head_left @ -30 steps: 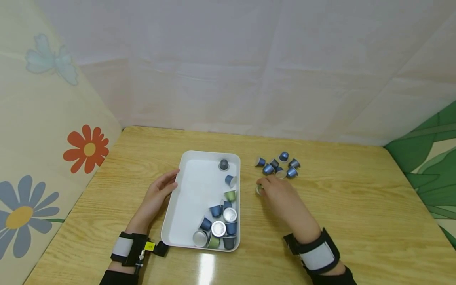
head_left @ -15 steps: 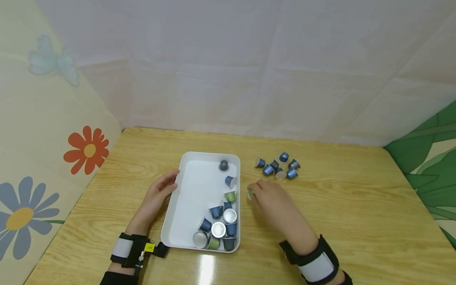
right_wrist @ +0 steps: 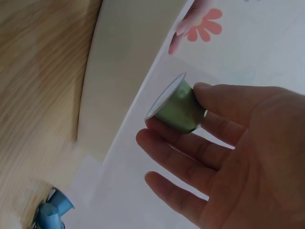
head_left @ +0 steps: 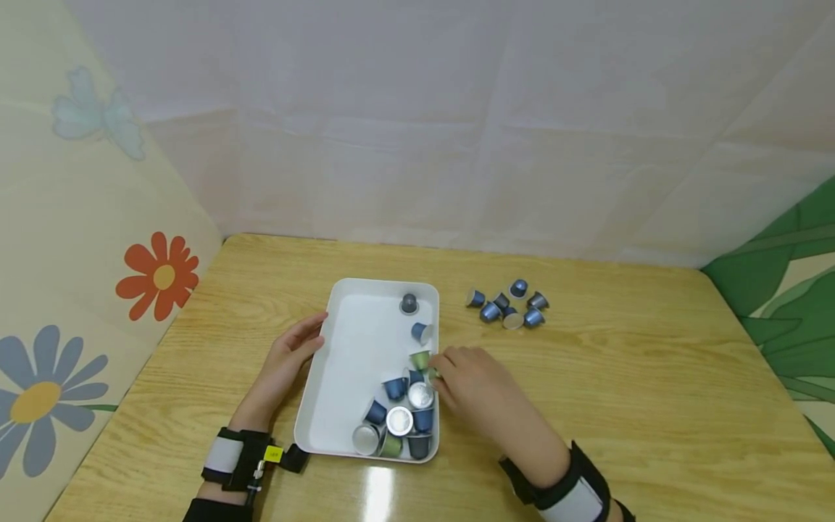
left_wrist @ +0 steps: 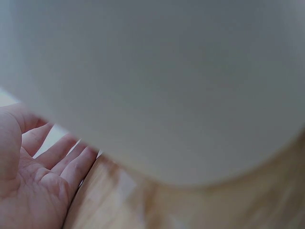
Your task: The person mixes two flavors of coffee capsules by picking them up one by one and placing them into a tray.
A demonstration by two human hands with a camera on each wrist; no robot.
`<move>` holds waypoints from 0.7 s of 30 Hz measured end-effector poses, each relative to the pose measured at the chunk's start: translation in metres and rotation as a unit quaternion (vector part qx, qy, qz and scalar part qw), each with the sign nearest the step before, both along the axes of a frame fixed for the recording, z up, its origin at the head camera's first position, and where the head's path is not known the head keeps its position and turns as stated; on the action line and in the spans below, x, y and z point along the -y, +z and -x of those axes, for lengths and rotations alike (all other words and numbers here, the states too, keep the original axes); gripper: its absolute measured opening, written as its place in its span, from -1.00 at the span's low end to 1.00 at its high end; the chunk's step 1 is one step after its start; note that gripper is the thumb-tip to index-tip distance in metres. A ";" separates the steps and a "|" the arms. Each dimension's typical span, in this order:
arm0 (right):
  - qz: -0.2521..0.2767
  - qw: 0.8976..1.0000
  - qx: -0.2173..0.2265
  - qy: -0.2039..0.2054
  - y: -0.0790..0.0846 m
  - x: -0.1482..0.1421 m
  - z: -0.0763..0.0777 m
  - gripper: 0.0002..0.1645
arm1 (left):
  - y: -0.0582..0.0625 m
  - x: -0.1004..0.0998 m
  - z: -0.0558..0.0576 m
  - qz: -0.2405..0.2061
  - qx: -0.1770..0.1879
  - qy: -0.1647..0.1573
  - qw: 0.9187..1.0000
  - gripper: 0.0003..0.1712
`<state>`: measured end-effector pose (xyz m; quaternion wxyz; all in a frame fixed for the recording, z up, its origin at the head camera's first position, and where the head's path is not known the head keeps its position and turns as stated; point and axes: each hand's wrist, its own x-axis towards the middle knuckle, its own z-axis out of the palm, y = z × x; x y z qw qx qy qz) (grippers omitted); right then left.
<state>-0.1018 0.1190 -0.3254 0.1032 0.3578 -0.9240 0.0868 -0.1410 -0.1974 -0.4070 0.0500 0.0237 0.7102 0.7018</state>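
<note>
In the right wrist view, my right hand (right_wrist: 238, 138) pinches a green coffee capsule (right_wrist: 180, 109) between thumb and fingers, its pale lid turned to the upper left. From the head view, that right hand (head_left: 479, 384) overlaps the right rim of a white tray (head_left: 355, 348). My left hand (head_left: 287, 355) touches the tray's left side with fingers extended; the left wrist view shows its open palm (left_wrist: 43, 186) beside the blurred tray wall. Inside the tray, blue, silver and green capsules cluster at the near right, with another green capsule (head_left: 420, 359) next to my right fingertips.
On the wooden table (head_left: 620, 377), several blue and grey capsules (head_left: 490, 312) lie in a group right of the tray. A dark grey capsule (head_left: 409, 303) stands in the tray's far right corner. A white sheet (head_left: 457, 145) hangs behind the table.
My right hand has carried the green capsule leftward from near the loose group to the tray's right rim. My left hand and the tray have stayed in place.
</note>
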 end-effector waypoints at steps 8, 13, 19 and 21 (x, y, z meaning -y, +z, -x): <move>0.001 0.999 -0.017 0.045 -0.003 0.009 -0.007 -0.75 | -0.001 0.000 0.001 -0.007 0.003 0.001 1.000 -0.44; -0.027 0.998 0.010 0.062 -0.004 0.017 -0.014 -0.76 | -0.001 0.000 0.001 -0.006 0.003 0.002 1.000 -0.44; -0.027 0.997 0.005 0.074 -0.008 0.024 -0.021 -0.77 | 0.000 0.000 0.000 -0.001 0.001 0.002 1.000 -0.44; -0.030 0.996 -0.009 0.079 -0.010 0.025 -0.022 -0.78 | 0.000 0.000 0.000 -0.001 0.000 0.001 1.000 -0.44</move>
